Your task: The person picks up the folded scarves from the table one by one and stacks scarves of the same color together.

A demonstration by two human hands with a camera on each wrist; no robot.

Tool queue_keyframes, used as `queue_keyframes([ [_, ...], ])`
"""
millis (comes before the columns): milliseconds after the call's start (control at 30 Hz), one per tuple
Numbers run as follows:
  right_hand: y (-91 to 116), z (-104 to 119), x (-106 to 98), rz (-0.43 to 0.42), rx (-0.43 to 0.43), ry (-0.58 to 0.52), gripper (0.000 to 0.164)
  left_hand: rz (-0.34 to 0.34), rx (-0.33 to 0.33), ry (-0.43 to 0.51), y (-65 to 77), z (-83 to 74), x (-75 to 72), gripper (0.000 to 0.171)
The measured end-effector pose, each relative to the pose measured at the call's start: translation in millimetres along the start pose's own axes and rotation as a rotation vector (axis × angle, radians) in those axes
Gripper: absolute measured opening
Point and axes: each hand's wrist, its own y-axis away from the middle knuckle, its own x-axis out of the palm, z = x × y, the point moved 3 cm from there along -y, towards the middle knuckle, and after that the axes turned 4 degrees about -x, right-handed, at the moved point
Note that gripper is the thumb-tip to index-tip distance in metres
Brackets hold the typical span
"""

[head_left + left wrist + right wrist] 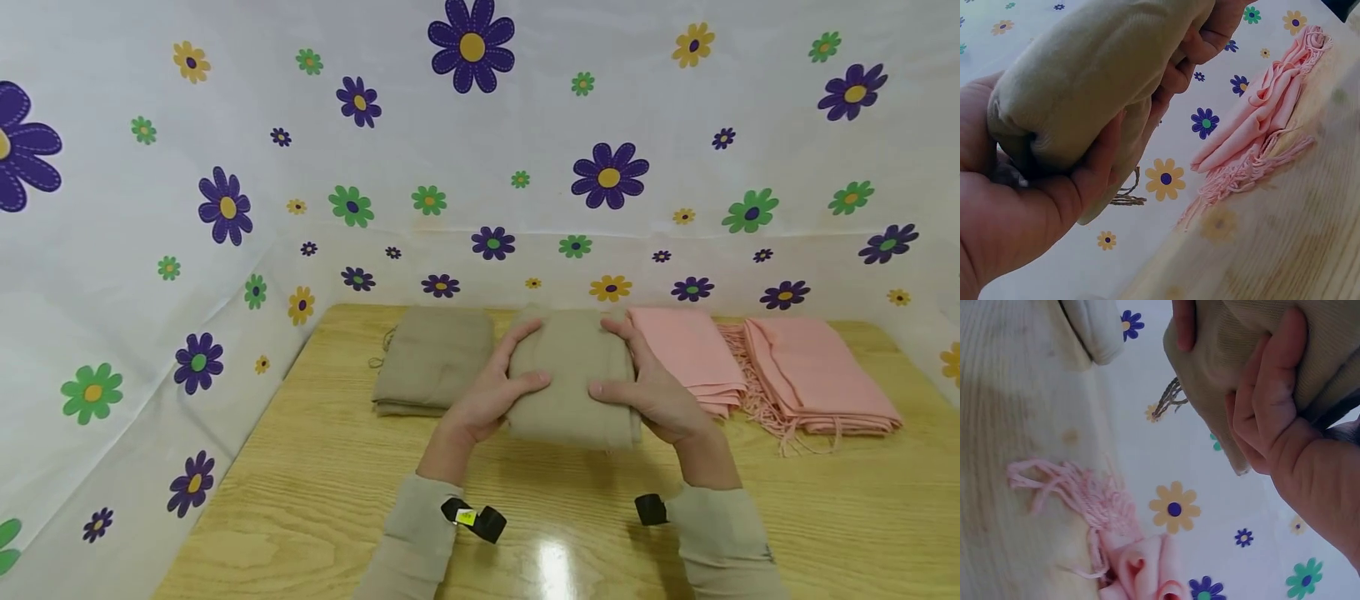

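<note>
Between my two hands I hold a folded beige scarf (573, 379) over the table, with thumbs on its near face and fingers curled round its sides. My left hand (491, 396) grips the left edge, and my right hand (663, 396) the right edge. In the left wrist view the scarf (1085, 69) shows a thick rounded fold, and a few brown fringe strands (1129, 197) hang below it. In the right wrist view, fingers (1272, 394) of the right hand press into the cloth.
Another folded beige scarf (435, 358) lies on the wooden table (337, 500) at left. Two folded pink scarves lie at right, one nearer (686, 354) and one farther right (821, 375), with fringe between them. A flower-printed white sheet (525, 125) stands behind.
</note>
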Motion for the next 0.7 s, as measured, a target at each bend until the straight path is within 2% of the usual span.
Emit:
queue_keyframes([
  [200,4.9,6.0,10.0,0.009,0.030,0.058,0.090,0.008,0.013,-0.020,7.9,-3.7,-2.2,0.072],
  [367,24.0,5.9,-0.8,-0.017,0.067,0.113,0.091,0.051,-0.013,-0.039,2.9,-0.6,14.0,0.073],
  [700,33.3,12.9,-4.9,0.001,0.031,0.168,0.091,0.045,0.004,-0.133,7.4,-4.9,22.4,0.073],
])
